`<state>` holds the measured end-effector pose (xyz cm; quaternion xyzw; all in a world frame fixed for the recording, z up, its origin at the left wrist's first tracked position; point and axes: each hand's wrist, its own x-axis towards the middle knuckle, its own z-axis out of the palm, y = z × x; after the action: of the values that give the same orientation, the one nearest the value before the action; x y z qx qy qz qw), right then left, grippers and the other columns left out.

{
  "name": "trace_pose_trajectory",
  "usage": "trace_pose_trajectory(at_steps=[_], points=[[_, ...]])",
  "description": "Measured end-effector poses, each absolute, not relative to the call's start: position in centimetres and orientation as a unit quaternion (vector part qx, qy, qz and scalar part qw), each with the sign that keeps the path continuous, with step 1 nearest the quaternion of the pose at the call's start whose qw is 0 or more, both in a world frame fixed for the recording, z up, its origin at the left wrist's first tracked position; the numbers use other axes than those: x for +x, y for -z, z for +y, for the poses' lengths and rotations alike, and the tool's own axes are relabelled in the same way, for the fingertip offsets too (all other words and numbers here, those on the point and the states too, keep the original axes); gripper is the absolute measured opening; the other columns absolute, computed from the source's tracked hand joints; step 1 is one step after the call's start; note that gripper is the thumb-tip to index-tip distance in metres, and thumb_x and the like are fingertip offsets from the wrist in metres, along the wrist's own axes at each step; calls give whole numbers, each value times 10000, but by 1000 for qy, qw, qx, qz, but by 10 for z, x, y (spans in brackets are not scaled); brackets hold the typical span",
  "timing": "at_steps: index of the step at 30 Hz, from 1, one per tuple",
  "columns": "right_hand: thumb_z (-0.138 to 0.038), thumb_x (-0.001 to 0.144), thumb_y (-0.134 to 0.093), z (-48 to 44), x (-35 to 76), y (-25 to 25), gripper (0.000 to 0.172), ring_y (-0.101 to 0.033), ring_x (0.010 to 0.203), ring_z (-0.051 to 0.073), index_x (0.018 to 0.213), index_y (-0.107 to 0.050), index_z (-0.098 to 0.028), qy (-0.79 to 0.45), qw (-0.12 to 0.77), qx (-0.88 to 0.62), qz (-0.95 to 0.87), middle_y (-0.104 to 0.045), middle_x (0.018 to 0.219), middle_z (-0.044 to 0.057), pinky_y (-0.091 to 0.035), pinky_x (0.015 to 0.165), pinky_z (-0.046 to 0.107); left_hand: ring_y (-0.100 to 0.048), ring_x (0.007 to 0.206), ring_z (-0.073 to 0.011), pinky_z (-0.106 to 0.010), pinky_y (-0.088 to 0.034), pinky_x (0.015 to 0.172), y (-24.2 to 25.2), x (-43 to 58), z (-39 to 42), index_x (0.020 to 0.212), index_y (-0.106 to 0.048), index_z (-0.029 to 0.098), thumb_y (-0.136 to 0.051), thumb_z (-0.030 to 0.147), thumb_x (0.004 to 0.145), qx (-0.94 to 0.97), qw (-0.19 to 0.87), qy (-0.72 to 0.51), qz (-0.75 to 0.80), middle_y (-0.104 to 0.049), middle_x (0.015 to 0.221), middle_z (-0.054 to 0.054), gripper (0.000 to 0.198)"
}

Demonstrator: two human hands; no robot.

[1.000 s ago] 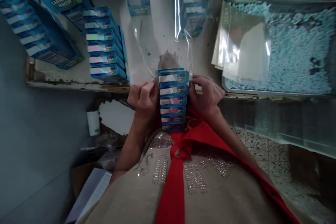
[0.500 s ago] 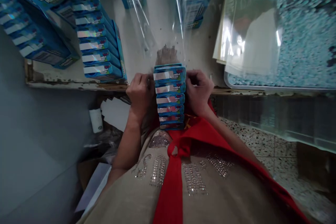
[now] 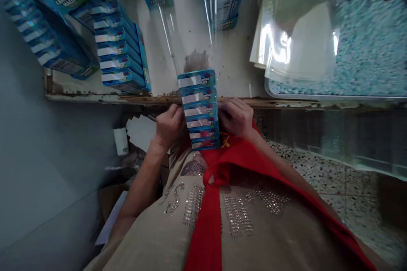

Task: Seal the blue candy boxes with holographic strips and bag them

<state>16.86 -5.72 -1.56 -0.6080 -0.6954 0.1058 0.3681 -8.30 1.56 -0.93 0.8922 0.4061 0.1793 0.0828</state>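
A row of several blue candy boxes [image 3: 199,108] lies in front of me, running from over the table edge down to my apron. Clear plastic bag [image 3: 211,29] film stretches from the boxes' far end across the table. At the boxes' left side, my left hand [image 3: 170,122] is closed with its fingertips pinched on the bag's edge. My right hand [image 3: 238,116] is curled closed at the right side, pinching the film there. Its fingertips are partly hidden, and the film near both hands is hard to see.
More blue box stacks [image 3: 119,46] stand on the left of the white table [image 3: 233,63], others at the back. On the right, clear bags [image 3: 295,34] lie over a metal tray [image 3: 318,98] of light-blue wrapped candies [image 3: 369,46]. A white cup-like container [image 3: 121,142] sits below left.
Both hands and the row of boxes have moved slightly toward my body relative to the table edge, and the row now tilts a little. My view has shifted a bit too.
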Motion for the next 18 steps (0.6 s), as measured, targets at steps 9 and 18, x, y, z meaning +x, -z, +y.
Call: trace_pose_trajectory(at_steps=[9, 18], points=[[-472, 1081, -539, -140, 202, 25, 358, -640, 687, 188, 835, -699, -267, -293, 366, -514, -719, -699, 740, 33, -492, 664, 348, -720, 953, -239, -315, -543, 800, 23, -109, -54, 943, -757, 209, -510, 503, 1047, 873, 289, -157, 361, -752, 1063, -129, 398], [-414, 982, -682, -109, 173, 12, 512, -706, 1173, 301, 1474, -600, -299, -305, 442, -591, -603, -722, 1327, 113, -621, 973, 473, -582, 758, -167, -284, -506, 744, -13, -64, -64, 823, -567, 214, -641, 499, 988, 677, 446, -297, 505, -598, 789, -2, 337]])
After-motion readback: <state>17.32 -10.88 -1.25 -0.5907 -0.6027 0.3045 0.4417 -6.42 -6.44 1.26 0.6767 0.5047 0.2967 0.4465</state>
